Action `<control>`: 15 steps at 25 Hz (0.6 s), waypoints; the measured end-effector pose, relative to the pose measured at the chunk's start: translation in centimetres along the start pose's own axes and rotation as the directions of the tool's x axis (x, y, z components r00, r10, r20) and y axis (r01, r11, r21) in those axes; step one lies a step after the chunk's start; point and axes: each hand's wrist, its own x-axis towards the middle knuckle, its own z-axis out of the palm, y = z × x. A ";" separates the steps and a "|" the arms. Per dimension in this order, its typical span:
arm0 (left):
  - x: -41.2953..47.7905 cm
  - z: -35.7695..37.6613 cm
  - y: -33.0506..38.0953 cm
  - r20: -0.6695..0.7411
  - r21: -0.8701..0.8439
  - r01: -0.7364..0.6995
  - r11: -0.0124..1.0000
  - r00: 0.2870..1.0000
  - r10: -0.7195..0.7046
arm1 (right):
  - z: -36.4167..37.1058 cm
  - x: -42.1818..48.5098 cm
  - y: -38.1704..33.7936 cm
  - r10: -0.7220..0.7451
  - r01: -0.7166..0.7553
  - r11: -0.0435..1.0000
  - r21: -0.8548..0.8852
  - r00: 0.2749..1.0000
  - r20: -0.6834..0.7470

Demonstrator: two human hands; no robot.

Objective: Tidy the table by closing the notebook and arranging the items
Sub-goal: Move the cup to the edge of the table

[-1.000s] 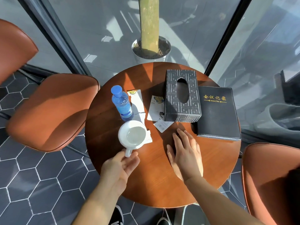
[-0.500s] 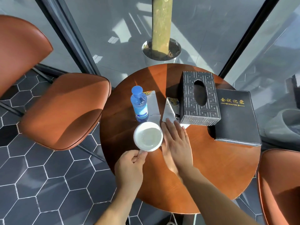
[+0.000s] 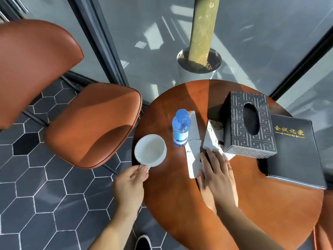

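A closed black notebook [image 3: 295, 152] with gold lettering lies at the right of the round wooden table [image 3: 252, 204]. My left hand [image 3: 130, 186] grips the handle of a white mug [image 3: 150, 150], which sits at the table's left edge. My right hand [image 3: 216, 175] lies flat, fingers spread, on white paper cards [image 3: 192, 159] in the table's middle. More cards [image 3: 210, 136] lean against a dark patterned tissue box [image 3: 249, 125]. A blue-capped water bottle [image 3: 180, 129] stands upright behind the mug.
An orange chair [image 3: 93, 123] stands close to the table's left side, and another orange seat [image 3: 324, 222] is at the right edge. A potted tree trunk [image 3: 200, 58] stands beyond glass walls. The floor has dark hexagonal tiles.
My left hand closed on the mug's handle and moved the mug left, off the cards, to the table's edge. My right hand slid left onto the cards.
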 end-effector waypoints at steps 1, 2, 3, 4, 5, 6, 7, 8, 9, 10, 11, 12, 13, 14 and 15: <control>0.8 0.3 0.2 -0.006 0.002 -0.004 1.000 1.000 0.004 | 0.2 0.0 0.1 -0.003 0.003 1.000 -0.002 1.000 -0.004; 1.6 0.6 0.4 -0.010 0.009 -0.011 1.000 1.000 0.011 | 0.3 0.0 0.3 -0.004 0.004 1.000 -0.001 1.000 -0.008; 2.3 1.0 0.5 -0.013 0.018 -0.025 1.000 1.000 0.026 | 0.5 0.0 0.4 -0.002 0.002 1.000 0.002 1.000 -0.013; 2.9 1.3 0.5 -0.015 0.031 -0.042 0.999 0.999 0.042 | 0.7 -0.1 0.5 0.000 0.000 1.000 0.006 1.000 -0.018; 3.6 1.7 0.5 -0.014 0.042 -0.061 0.997 0.998 0.062 | 0.9 -0.1 0.5 0.001 -0.001 1.000 0.008 1.000 -0.022; 4.2 2.0 0.5 -0.016 0.050 -0.078 0.996 0.997 0.079 | 1.1 -0.2 0.6 0.000 0.000 1.000 0.009 1.000 -0.023; 4.8 2.4 0.4 -0.022 0.050 -0.091 0.995 0.996 0.092 | 1.2 -0.2 0.6 -0.003 0.003 1.000 0.011 1.000 -0.023; 5.3 2.9 0.3 -0.031 0.049 -0.100 0.994 0.994 0.102 | 1.2 -0.1 0.7 -0.005 0.005 1.000 0.013 1.000 -0.018; 5.8 3.3 0.3 -0.044 0.055 -0.117 0.992 0.992 0.119 | 1.1 -0.1 0.7 -0.004 0.004 1.000 0.011 1.000 -0.011; 6.2 3.7 0.2 -0.060 0.074 -0.139 0.988 0.988 0.143 | 1.0 -0.1 0.6 -0.003 0.003 1.000 0.006 1.000 -0.005; 6.6 4.1 0.2 -0.072 0.091 -0.157 0.983 0.984 0.164 | 1.0 -0.1 0.6 -0.003 0.003 1.000 0.002 1.000 -0.001; 7.0 4.4 0.2 -0.085 0.097 -0.169 0.981 0.980 0.178 | 0.9 -0.1 0.6 -0.002 0.002 1.000 0.003 1.000 0.000; 7.3 4.7 0.2 -0.095 0.092 -0.174 0.981 0.979 0.182 | 0.7 -0.1 0.5 0.002 -0.002 1.000 0.007 1.000 -0.001; 7.6 4.9 0.3 -0.109 0.085 -0.174 0.981 0.977 0.183 | 0.6 -0.1 0.5 0.005 -0.005 1.000 0.010 1.000 -0.001; 7.8 5.1 0.4 -0.125 0.080 -0.171 0.982 0.976 0.180 | 0.5 -0.1 0.4 0.008 -0.008 1.000 0.010 1.000 0.001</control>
